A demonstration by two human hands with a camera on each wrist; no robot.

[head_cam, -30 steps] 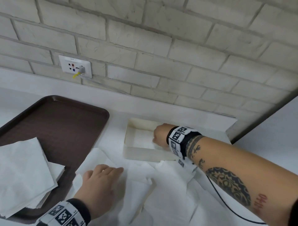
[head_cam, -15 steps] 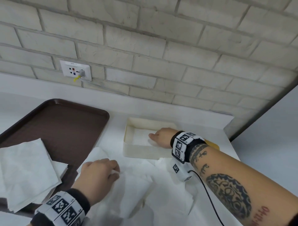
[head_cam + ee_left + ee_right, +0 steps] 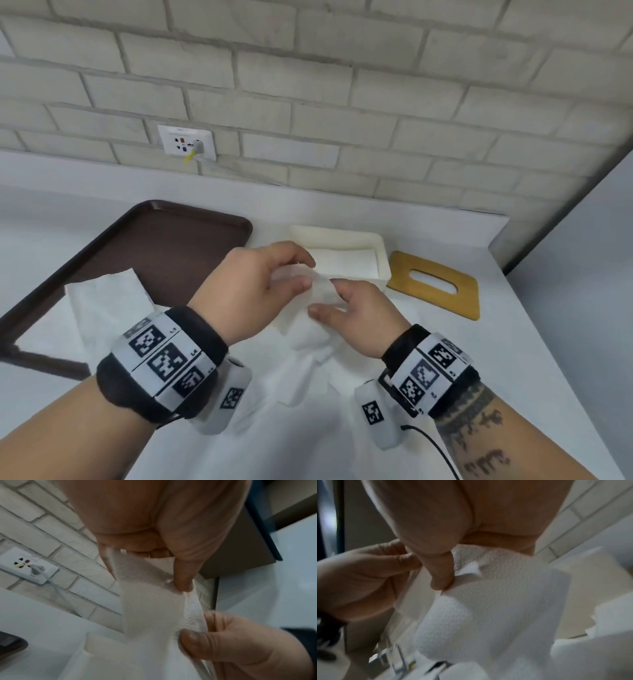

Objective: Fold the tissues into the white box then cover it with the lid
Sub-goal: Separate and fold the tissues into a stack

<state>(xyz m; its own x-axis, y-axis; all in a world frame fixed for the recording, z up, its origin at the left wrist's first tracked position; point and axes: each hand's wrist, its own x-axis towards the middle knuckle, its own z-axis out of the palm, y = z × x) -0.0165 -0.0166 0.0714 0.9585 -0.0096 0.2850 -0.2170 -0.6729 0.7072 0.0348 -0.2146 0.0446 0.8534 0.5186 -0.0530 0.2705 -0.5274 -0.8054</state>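
Hands: 2, both raised in front of the box.
Left hand (image 3: 260, 284): thumb and fingers pinch one thin white embossed tissue (image 3: 322, 294).
Right hand (image 3: 363, 318): pinches the same tissue, just beside the left.
White rectangular box (image 3: 382, 260): 1, lid off, folded tissue inside.
Wooden slotted lid (image 3: 436, 284): 1, flat, right of box.
Brown plastic tray (image 3: 164, 246): 1, left, white tissues on it.
Loose tissues on counter (image 3: 301, 377): count unclear.

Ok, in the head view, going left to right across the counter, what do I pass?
Brown tray → left hand → tissue pinched between both hands → right hand → wooden lid. The white box sits behind the hands, so I leave it out of the order.
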